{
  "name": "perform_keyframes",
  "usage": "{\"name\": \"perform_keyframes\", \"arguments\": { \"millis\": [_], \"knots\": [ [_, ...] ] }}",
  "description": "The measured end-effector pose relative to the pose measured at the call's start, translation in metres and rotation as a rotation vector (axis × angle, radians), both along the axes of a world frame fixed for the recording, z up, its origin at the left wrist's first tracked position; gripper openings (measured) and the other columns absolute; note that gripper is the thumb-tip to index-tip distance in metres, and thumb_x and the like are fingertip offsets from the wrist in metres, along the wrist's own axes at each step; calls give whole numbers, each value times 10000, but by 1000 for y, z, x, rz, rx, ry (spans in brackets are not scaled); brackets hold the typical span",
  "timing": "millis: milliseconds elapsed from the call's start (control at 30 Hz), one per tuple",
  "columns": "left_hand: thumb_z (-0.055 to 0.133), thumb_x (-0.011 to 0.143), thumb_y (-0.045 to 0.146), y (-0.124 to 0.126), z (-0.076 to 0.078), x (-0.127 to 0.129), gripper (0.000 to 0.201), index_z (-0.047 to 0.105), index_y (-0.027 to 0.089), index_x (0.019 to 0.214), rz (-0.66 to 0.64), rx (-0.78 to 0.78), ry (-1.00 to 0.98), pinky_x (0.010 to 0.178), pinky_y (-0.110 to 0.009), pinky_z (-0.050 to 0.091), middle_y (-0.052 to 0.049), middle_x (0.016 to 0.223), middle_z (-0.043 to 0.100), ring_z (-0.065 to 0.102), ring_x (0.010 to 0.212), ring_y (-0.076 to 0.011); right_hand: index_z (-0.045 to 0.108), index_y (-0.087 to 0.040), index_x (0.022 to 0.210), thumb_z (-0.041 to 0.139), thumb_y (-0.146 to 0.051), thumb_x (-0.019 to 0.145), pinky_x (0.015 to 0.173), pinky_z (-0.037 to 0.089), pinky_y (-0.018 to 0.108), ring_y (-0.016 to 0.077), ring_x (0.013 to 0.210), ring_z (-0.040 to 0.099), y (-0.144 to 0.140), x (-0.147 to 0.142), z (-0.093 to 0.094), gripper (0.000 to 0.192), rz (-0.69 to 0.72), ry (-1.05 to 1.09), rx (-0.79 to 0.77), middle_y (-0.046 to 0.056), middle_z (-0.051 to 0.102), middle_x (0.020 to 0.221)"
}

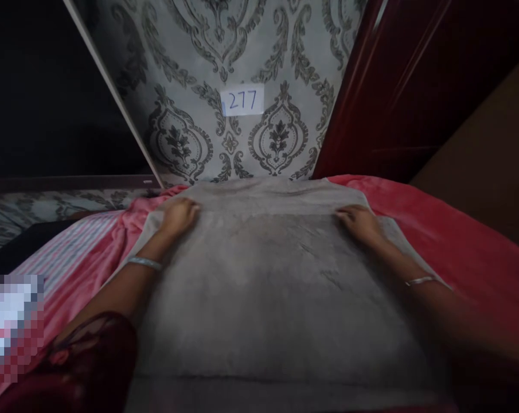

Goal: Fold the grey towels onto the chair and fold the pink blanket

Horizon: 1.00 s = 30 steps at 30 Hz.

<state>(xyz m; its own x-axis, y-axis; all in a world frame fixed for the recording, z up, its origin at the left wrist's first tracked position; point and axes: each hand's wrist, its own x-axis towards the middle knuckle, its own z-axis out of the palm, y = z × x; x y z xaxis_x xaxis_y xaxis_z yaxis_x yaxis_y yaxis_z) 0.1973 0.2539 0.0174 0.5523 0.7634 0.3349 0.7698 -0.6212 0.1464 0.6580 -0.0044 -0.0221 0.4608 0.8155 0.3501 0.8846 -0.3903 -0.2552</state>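
Observation:
A grey plush cloth (250, 287) lies spread in front of me, with slight wrinkles right of its middle and a straight crease across its near end. Toward the far end, a fold runs across it from one hand to the other. My left hand (179, 218) is closed in a pinch on the left end of that fold. At the fold's right end, my right hand (359, 222) grips the cloth between thumb and fingers, slightly blurred. Both arms reach forward, about as wide apart as the cloth.
Under the grey cloth is a red blanket (452, 229), showing on both sides. A striped sheet (70, 241) is at the left. Behind are a patterned wall with a paper marked 277 (242, 100), a dark screen (57, 92) and a dark red glossy panel (397, 86).

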Motion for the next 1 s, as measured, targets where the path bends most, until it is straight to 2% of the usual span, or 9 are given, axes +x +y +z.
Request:
{"name": "perform_keyframes", "arguments": {
  "millis": [33,100,167,267,400,567,700,867,1000],
  "knots": [
    [421,933,475,-6,-7,14,461,717,178,1125,-55,-4,22,1091,-452,405,-147,1160,709,582,1211,-302,745,-213,1140,507,-311,940,1043,467,353,241,1198,622,11,-18,-1,326,87,5,-13,100,701,1256],
    [404,950,463,-16,-17,40,448,725,195,1111,-171,-15,98,1072,-448,415,-136,1105,722,593,1189,-293,738,-192,1174,492,-291,947,1066,452,362,242,1205,620,31,-47,-4,349,311,18,-35,105,699,1270],
    [383,966,441,-22,-23,59,449,732,182,1082,-210,-32,177,1017,-448,444,-146,1067,721,612,1132,-298,739,-191,1181,479,-282,953,1042,465,376,250,1160,641,46,-64,-7,358,414,24,-54,102,720,1227],
    [375,978,381,-25,-28,72,437,720,128,1066,-178,-41,212,976,-417,454,-176,1103,699,611,1094,-291,756,-202,1144,478,-305,961,976,491,395,269,1083,658,59,-70,-13,349,395,3,-62,92,746,1125],
    [401,975,311,-18,-35,74,380,681,97,1117,-140,-56,164,987,-390,434,-187,1159,676,591,1112,-281,762,-186,1084,500,-301,942,946,493,416,293,1068,640,74,-58,-24,320,337,14,-49,109,736,1091],
    [391,988,330,-8,-35,78,365,666,141,1135,-129,-43,196,928,-383,439,-151,1156,676,601,1088,-281,749,-171,1022,483,-262,915,932,489,427,299,1042,631,89,-44,-33,301,303,58,4,126,729,1073],
    [395,986,318,-6,-38,82,345,671,165,1124,-162,-94,279,913,-368,441,-125,1123,689,620,1069,-270,741,-184,1019,465,-283,917,905,501,426,293,1004,634,93,-42,-39,310,330,88,-44,115,733,1055],
    [369,988,354,-9,-40,72,446,622,95,1247,-183,-120,282,981,-395,426,-187,1212,661,595,1154,-303,711,-159,1161,422,-303,958,989,468,460,307,1104,606,85,-46,-38,382,353,5,-127,148,699,1159],
    [382,987,475,-19,-31,33,626,439,100,1485,-219,-62,246,1137,-465,300,-212,1476,497,436,1374,-339,537,-204,1453,380,-405,998,1092,384,537,339,1324,481,43,-46,-25,521,329,-134,-199,136,573,1431]
  ]
}}
